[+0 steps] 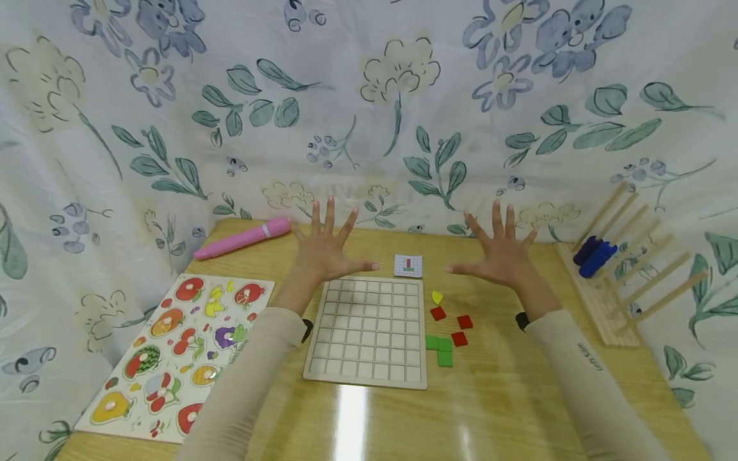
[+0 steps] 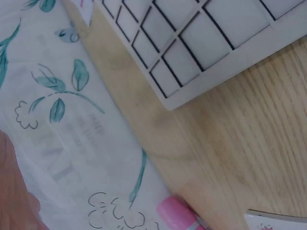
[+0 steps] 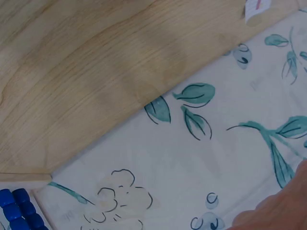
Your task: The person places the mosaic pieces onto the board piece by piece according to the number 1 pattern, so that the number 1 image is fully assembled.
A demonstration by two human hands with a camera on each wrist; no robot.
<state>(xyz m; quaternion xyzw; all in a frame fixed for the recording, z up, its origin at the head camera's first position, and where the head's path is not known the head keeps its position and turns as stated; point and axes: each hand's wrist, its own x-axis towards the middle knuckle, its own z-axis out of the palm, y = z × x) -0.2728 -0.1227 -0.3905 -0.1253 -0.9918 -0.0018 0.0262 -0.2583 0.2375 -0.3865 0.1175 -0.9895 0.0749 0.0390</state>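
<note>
My left hand (image 1: 325,251) is raised over the far left corner of a white grid board (image 1: 369,333), its fingers spread and holding nothing. To the right, my right hand (image 1: 500,256) is also held up with spread fingers, nothing in it. Between the two hands lies a small card (image 1: 408,266) with a red and green pattern on a grid. Beside the board's right edge are several green squares (image 1: 445,358), several red squares (image 1: 459,339) and one yellow piece (image 1: 437,297). Part of the left hand (image 2: 17,191) shows in the left wrist view, part of the right hand (image 3: 276,206) in the right.
A fruit puzzle board (image 1: 138,397) lies at the left, partly behind the left sleeve. Behind it rests a pink pen-shaped object (image 1: 245,240). At the right stands a wooden peg rack (image 1: 605,307) with blue beads (image 1: 598,258). A flowered curtain (image 1: 346,115) hangs along the table's back edge.
</note>
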